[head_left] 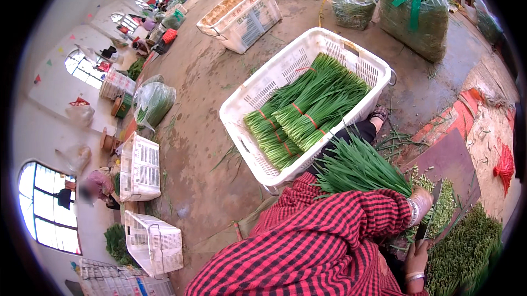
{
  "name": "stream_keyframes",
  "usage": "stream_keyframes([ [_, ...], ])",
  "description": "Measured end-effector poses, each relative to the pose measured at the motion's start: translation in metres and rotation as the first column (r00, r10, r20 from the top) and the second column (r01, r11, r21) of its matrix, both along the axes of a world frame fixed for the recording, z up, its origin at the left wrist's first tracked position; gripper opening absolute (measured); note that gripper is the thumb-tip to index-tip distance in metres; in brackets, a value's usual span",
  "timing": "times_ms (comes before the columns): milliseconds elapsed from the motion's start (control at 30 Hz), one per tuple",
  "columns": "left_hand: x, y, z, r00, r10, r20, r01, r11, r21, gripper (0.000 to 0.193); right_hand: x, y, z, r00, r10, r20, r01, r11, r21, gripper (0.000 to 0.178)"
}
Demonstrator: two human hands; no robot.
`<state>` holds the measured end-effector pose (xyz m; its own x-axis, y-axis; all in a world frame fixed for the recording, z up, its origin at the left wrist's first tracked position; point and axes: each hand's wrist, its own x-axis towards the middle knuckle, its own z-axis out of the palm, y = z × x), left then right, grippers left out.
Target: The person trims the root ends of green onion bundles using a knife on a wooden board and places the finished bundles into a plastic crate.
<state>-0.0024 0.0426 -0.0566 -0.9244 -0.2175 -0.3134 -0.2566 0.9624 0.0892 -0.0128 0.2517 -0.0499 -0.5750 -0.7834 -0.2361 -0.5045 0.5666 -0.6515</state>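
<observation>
My left hand (421, 204) is closed around the base of a loose bunch of garlic chives (359, 167), whose green leaves fan out to the left over my leg. My right hand (416, 257) grips the handle of a knife (429, 215). The blade points away from me, beside my left hand and over chopped pale stem ends (445, 208). These scraps lie on a brownish board (454, 159). Close to my right hand is a dense heap of chives (465, 252), stem ends up. My checked sleeve covers part of the left wrist.
A white crate (241, 115) beyond my leg holds several chive bundles tied with red bands. Red string (504, 167) lies at the right. Farther off stand another crate (241, 27) and bagged greens (414, 21). White crates (141, 167) line the left, where a person (97, 186) sits.
</observation>
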Motion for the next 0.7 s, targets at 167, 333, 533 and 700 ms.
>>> stream_keyframes([
  [167,0.001,-0.009,0.013,1.000,-0.001,0.024,0.001,1.000,-0.006,0.062,-0.013,-0.038,-0.060,0.982,-0.080,-0.170,0.082,0.997,0.005,0.027],
  [333,0.024,-0.024,0.033,0.999,0.042,0.004,-0.042,0.979,0.198,0.089,-0.030,-0.046,-0.069,0.970,-0.220,-0.102,0.227,0.972,0.065,0.047],
  [533,0.085,-0.062,0.071,0.998,-0.053,-0.037,0.061,0.965,0.255,0.102,-0.067,-0.016,-0.059,0.965,-0.079,0.248,0.073,0.997,0.033,0.033],
  [700,0.114,-0.044,0.146,0.791,-0.431,-0.434,0.492,0.870,0.032,0.073,-0.103,-0.005,0.044,0.531,-0.089,0.843,0.403,0.902,-0.158,0.035],
])
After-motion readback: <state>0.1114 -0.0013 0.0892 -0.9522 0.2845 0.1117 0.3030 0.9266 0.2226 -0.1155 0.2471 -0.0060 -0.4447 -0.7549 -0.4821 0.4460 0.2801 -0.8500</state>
